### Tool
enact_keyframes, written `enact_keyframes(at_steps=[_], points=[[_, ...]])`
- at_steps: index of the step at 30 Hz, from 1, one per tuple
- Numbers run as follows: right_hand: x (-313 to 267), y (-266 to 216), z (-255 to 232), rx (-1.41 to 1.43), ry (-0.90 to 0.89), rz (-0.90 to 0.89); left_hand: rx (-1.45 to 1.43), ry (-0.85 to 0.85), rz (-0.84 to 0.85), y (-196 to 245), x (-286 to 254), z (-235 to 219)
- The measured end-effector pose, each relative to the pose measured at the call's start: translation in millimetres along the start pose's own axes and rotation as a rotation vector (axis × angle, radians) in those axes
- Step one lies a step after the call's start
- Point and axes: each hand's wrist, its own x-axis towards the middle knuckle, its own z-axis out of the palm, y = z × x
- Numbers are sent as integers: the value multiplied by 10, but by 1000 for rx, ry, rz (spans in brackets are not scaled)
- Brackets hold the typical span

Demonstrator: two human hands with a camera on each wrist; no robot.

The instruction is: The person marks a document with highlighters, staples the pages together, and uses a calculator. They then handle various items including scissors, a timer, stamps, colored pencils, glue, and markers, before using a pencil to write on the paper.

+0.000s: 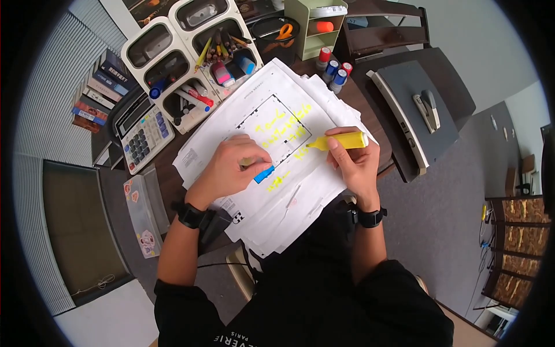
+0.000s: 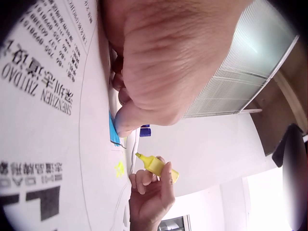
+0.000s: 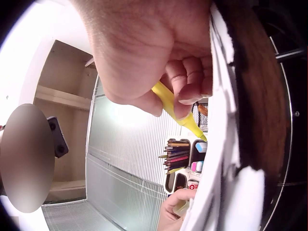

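Note:
Sheets of printed paper (image 1: 231,156) lie stacked before me, the top one bearing a framed plan and bright yellow handwriting. My right hand (image 1: 359,165) holds a yellow highlighter (image 1: 344,140) between thumb and fingers. Its bare tip points left, raised a little over the paper in the left wrist view. My left hand (image 1: 234,165) is low over the sheet, thumb and fingertips pinched together at a small flat blue piece (image 1: 264,174), which lies along the paper by the plan's lower corner. A pale yellowish thing (image 3: 181,208) shows among the left fingers in the right wrist view; its kind I cannot tell.
Beyond the paper stands a white organizer (image 1: 173,29) with pencils, markers and erasers. A calculator (image 1: 144,139) and a clear box (image 1: 144,208) are at the left. Red and blue-capped bottles (image 1: 332,69), a green shelf (image 1: 298,29) and a stapler (image 1: 428,110) stand rightward.

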Motion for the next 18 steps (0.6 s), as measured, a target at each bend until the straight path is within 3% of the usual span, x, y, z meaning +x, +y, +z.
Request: enact_keyframes(at_steps=[18], points=[[0, 3, 1, 0, -1, -19, -7, 4, 2, -5, 1, 7]])
